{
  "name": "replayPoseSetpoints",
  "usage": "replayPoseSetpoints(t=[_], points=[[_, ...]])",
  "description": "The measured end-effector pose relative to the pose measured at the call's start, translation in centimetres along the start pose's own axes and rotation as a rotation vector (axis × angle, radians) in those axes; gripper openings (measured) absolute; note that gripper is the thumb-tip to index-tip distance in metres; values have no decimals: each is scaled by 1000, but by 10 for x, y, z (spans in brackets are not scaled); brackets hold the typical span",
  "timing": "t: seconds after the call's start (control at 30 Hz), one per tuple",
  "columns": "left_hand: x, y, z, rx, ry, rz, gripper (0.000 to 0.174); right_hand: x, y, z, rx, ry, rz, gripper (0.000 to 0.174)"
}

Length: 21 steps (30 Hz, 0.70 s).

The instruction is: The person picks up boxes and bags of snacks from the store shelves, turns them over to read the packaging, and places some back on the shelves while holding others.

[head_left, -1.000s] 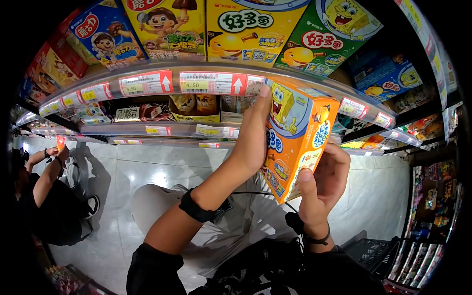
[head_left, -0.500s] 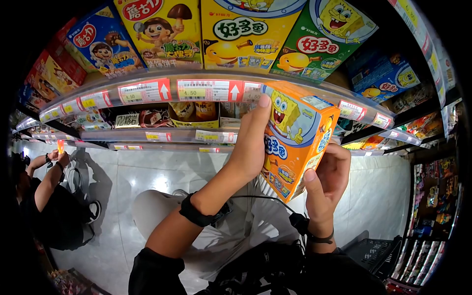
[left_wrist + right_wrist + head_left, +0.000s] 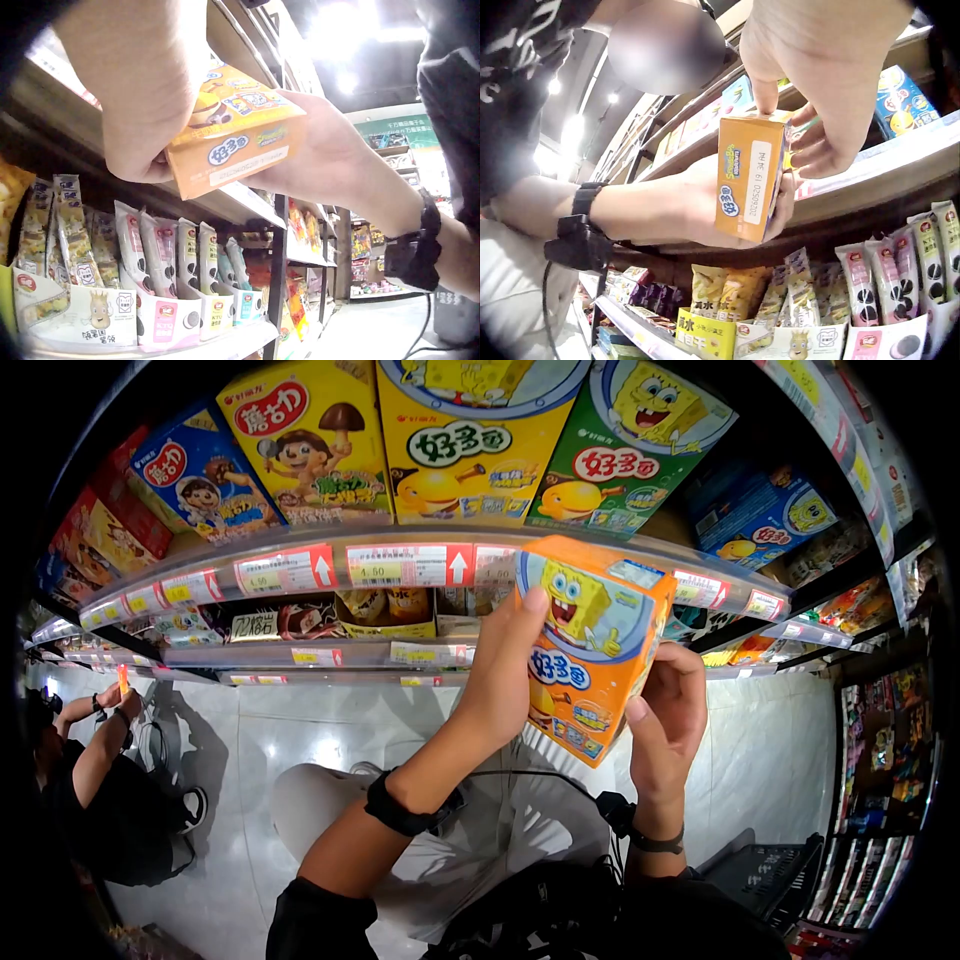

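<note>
An orange snack box (image 3: pixel 567 670) with a yellow cartoon sponge on its front is held up before the shelf, tilted. My left hand (image 3: pixel 500 675) grips it along the left side, thumb lying on the front face and the fingers behind, hidden in the head view. At its lower right edge is my right hand (image 3: pixel 668 725), thumb tip against the edge and fingers curled beside the back. The right wrist view shows the box's end panel (image 3: pixel 751 180) with a printed date strip, and the right thumb (image 3: pixel 766 96) touching its upper edge.
Yellow (image 3: pixel 475 460) and green snack boxes (image 3: pixel 630 460) stand on the shelf behind, above price tags (image 3: pixel 410 567). Bagged snacks (image 3: pixel 862 281) fill a lower shelf. A black basket (image 3: pixel 765 875) is on the floor at right. Another person (image 3: pixel 110 790) crouches at left.
The box has turned so its front faces the head camera more and its right side shows less. Both hands keep their places on it. The shelf sits slightly lower and further left in view.
</note>
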<state>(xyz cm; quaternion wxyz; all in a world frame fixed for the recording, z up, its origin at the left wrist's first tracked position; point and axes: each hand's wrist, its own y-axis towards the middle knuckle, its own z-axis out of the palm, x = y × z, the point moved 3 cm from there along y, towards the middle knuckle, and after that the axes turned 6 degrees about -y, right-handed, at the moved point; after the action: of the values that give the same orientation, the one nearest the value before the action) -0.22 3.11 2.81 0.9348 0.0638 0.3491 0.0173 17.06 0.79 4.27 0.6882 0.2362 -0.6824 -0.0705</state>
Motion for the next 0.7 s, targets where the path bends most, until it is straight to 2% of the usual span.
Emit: replayPoseSetpoints(t=[0.07,0.1,0.2,0.27,0.3,0.33,0.37,0.43,0.5,0.63,0.7], points=[[-4,-5,9,22,130,156,44,-1,7,-11,-112,41,-52,64],[-3,-7,10,43,157,174,44,6,11,-14,-172,-5,-80,76],[-1,-9,12,187,452,325,53,27,20,-26,-173,-348,-347,90],[2,-11,7,236,702,414,61,52,29,-23,-102,-750,-503,88],[2,-12,9,246,701,423,61,67,32,-19,-66,-964,-546,86],[-1,-12,11,238,732,466,62,80,35,-14,-20,-1076,-559,74],[-3,-12,12,228,764,507,63,83,37,-16,-26,-1077,-566,74],[-5,-10,10,254,804,549,65,85,41,-16,103,-1198,-597,65],[-7,-9,12,278,748,548,70,91,46,-18,72,-1171,-612,62],[-14,-4,7,285,834,618,76,114,56,-39,-59,-1143,-806,64],[-17,-2,4,196,833,578,78,123,56,-51,-161,-1154,-871,62]])
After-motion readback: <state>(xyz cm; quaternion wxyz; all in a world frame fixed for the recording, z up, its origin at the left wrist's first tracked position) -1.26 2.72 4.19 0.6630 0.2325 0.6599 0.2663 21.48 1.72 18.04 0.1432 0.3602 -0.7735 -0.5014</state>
